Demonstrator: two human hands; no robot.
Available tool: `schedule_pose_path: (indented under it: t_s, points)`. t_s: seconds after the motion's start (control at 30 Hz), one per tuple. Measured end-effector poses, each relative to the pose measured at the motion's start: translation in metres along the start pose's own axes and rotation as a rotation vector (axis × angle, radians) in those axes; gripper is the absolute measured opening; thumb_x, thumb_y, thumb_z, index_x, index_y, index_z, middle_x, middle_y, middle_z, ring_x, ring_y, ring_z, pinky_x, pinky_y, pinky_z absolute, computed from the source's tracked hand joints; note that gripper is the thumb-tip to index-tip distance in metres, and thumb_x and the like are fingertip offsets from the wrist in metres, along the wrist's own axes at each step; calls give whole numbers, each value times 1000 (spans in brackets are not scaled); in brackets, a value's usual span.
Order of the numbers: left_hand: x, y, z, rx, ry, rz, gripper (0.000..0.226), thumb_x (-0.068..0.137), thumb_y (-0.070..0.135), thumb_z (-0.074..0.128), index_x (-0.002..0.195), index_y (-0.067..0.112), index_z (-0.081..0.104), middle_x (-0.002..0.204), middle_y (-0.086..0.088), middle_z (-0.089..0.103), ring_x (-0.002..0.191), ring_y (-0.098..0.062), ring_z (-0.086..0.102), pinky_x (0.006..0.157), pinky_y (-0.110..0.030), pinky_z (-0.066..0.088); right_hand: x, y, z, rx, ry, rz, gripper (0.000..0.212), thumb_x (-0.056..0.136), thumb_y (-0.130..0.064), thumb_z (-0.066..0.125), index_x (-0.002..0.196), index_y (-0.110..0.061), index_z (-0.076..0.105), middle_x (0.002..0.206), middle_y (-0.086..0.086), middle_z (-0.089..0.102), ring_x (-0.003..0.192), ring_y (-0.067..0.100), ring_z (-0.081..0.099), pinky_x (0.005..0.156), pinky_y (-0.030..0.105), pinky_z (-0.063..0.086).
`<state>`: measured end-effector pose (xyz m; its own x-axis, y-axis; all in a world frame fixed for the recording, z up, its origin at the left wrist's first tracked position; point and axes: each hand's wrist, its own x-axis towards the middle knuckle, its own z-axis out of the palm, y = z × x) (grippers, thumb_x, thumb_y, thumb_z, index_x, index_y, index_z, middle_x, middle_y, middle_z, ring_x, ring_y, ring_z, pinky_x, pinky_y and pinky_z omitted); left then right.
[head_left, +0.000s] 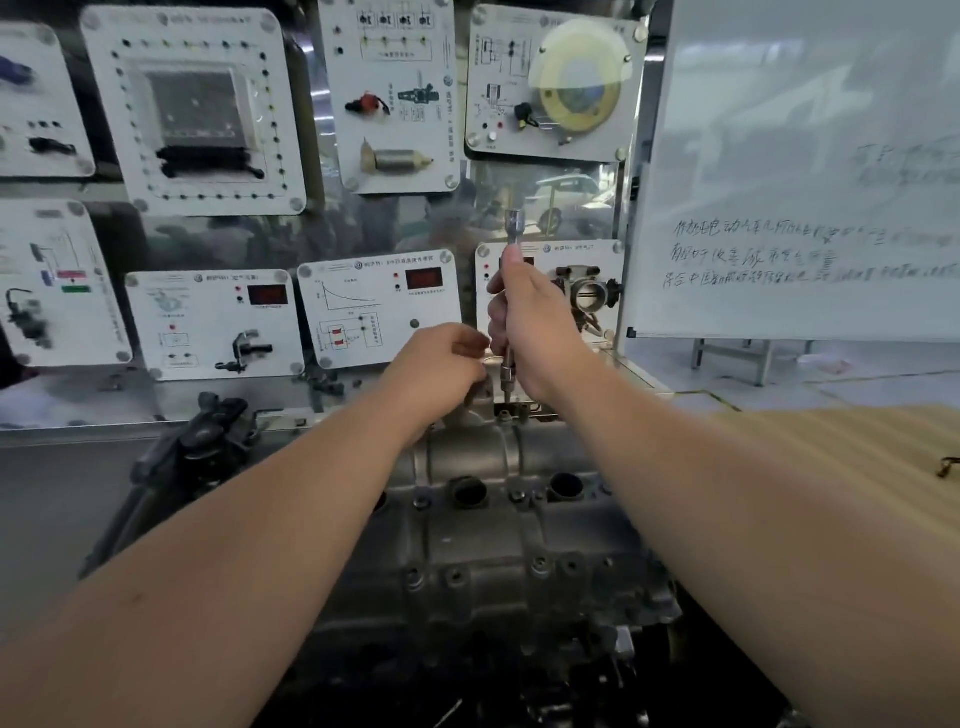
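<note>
A grey metal engine block (467, 530) fills the lower middle of the head view. My right hand (540, 327) grips a long chrome socket wrench (513, 228) that stands upright, its lower tip on a bolt at the block's far edge (506, 410). My left hand (441, 364) is beside the tool's lower end, fingers curled against the block's top; what those fingers hold is hidden.
A mirrored display wall with white training panels (379, 312) stands behind the engine. A whiteboard (800, 171) with handwriting is at the right. A throttle body (587, 296) is mounted behind my right hand. Black engine parts (208, 431) sit at the left.
</note>
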<state>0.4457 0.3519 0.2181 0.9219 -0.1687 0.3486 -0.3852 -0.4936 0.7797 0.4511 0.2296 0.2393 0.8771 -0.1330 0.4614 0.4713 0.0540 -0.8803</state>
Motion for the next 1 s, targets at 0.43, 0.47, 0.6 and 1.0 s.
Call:
schedule_pose_path:
  t_s: [0.43,0.47,0.6,1.0]
  points:
    - [19,-11,-7,138,-377,-35,13,98,34,68,109,29,71,121,6,68,119,-13,57,97,-30,38,-7,13,-8,-30,-181,-86,44,107,-47,40,80,-14,51,57,0,38,51,15,33,53,32,32]
    - [20,-11,-7,152,-388,-21,12,99,38,66,107,30,70,121,6,67,119,-12,56,97,-30,38,-7,13,-10,-91,-172,-117,42,108,-43,41,81,-13,55,57,0,44,51,16,41,53,32,38]
    - [23,-14,-5,195,-359,66,25,98,44,64,114,25,70,124,3,69,117,-16,60,102,-33,44,-7,14,-17,-429,-82,-287,36,105,-28,54,83,-3,66,68,9,64,59,12,58,58,30,50]
    - [22,-15,5,271,-262,230,19,98,41,66,99,23,70,92,4,71,86,-12,65,74,-26,48,-11,11,-16,-378,28,-339,12,100,-15,61,99,-7,70,76,-2,74,73,7,73,77,36,62]
